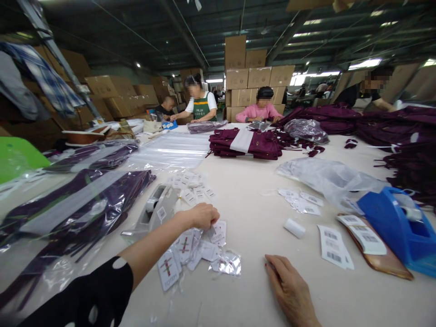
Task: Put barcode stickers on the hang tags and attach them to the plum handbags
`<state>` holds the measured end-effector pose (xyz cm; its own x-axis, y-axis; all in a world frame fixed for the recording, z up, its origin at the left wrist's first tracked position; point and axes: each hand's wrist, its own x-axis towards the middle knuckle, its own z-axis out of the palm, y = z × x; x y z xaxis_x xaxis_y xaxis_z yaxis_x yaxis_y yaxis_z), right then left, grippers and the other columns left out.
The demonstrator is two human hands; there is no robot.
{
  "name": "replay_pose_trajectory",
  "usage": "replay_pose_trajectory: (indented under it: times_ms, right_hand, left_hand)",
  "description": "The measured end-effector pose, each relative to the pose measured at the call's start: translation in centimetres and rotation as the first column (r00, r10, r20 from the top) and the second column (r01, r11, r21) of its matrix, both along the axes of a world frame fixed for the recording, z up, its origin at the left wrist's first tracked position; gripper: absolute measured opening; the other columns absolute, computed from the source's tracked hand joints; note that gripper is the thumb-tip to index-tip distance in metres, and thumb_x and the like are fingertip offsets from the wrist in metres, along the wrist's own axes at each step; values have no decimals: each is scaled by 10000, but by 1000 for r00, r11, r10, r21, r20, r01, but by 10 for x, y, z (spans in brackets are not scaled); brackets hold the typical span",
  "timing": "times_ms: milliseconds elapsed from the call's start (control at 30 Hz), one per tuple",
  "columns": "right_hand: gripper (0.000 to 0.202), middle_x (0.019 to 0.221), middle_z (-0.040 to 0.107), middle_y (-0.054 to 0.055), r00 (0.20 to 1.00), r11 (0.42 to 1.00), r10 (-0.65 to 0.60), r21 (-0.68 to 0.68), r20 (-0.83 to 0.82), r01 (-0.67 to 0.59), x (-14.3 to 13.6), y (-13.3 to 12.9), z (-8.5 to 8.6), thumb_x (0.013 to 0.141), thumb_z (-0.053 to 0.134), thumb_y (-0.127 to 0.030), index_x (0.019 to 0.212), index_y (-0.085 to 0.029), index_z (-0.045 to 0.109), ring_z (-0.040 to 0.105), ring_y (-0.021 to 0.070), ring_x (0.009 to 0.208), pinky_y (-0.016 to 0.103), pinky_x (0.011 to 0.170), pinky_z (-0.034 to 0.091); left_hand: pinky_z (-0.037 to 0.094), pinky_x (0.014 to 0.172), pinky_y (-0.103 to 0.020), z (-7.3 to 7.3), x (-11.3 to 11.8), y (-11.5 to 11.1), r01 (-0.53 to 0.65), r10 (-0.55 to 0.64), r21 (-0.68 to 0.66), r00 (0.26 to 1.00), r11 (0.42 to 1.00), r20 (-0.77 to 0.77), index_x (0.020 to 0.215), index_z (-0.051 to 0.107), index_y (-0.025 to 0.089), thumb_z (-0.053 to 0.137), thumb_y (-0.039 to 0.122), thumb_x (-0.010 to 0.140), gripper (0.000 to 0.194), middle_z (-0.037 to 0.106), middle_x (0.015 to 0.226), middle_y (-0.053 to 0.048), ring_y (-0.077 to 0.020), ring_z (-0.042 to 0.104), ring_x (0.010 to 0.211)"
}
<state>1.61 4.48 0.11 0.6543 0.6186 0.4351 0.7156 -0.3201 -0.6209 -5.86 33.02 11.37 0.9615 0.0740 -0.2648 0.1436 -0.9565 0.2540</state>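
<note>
Taking the middle of my white table (243, 190) as the clock's centre, a big heap of purple garments (327, 117) lies at one to two o'clock. Purple garments in clear bags (85, 204) spread at nine, and a folded purple stack (259, 144) with a white band sits at twelve. Flat clear bags (170, 150) lie at eleven, a crumpled clear bag (323, 175) at two. The blue tape dispenser (391, 227) stands at three, just beside a flat brown case (395, 267) with label strips (366, 236) on it. The grey tape dispenser (163, 206) is at nine, near my left forearm.

My right hand (289, 286) rests slack at five o'clock, released, fingers loosely together on the tabletop. My left hand (207, 218) is bent down at nine, near the centre, fingertips at the paper tags (185, 247) piled around seven to eight; I cannot tell whether they grasp one. Smaller white tags (195, 194) lie beyond that hand, at ten. A small white roll (294, 228) lies at three, nearer than the blue dispenser.
</note>
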Motion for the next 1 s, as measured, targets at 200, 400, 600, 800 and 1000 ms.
replay_pose_trajectory:
  times_ms: [200, 400, 600, 800, 1000]
  right_hand:
    - [267, 854, 669, 60, 951, 993, -6, 110, -310, 42, -1, 3, 17, 775, 529, -437, 854, -217, 658, 621, 186, 741, 263, 654, 506]
    - [373, 849, 681, 58, 751, 935, 111, 325, -651, 144, -21, 20, 66, 691, 634, -469, 934, -189, 671, 595, 204, 787, 286, 695, 469]
    - [286, 589, 603, -7, 426, 807, 236, 420, -874, 415, -27, 14, 74, 585, 738, -416, 663, -151, 664, 490, 118, 560, 227, 531, 410]
    - [289, 542, 561, -31, 297, 783, 236, 362, -925, 505, -18, -1, 64, 530, 777, -381, 653, -159, 641, 440, 96, 505, 213, 482, 359]
    - [336, 572, 582, -9, 408, 770, 111, 338, -906, 541, -12, -1, 60, 506, 774, -431, 650, -151, 658, 444, 111, 547, 233, 526, 370]
  left_hand:
    - [381, 676, -251, 32, -4, -16, -232, 320, -322, 913, 918, 255, 646, 501, 169, 508, 176, 663, 20, 507, 669, 31, -134, 490, 725]
    - [313, 488, -199, 25, -5, -95, -185, 431, -771, 894, 609, 125, 653, 474, 158, 542, 291, 651, 150, 432, 535, 61, -72, 408, 499]
    - [368, 562, -234, -14, -19, -155, -312, 454, -948, 855, 59, -253, 718, 552, 127, 656, 296, 557, 255, 609, 607, -3, -111, 537, 552]
    - [311, 484, -213, -36, -25, -173, -373, 421, -927, 850, 52, -318, 618, 515, 134, 585, 352, 608, 229, 604, 526, -7, -81, 487, 432]
    - [230, 366, -183, -47, -18, -185, -367, 581, -930, 760, 14, -291, 670, 458, 166, 550, 480, 640, 329, 542, 467, 38, -81, 477, 344]
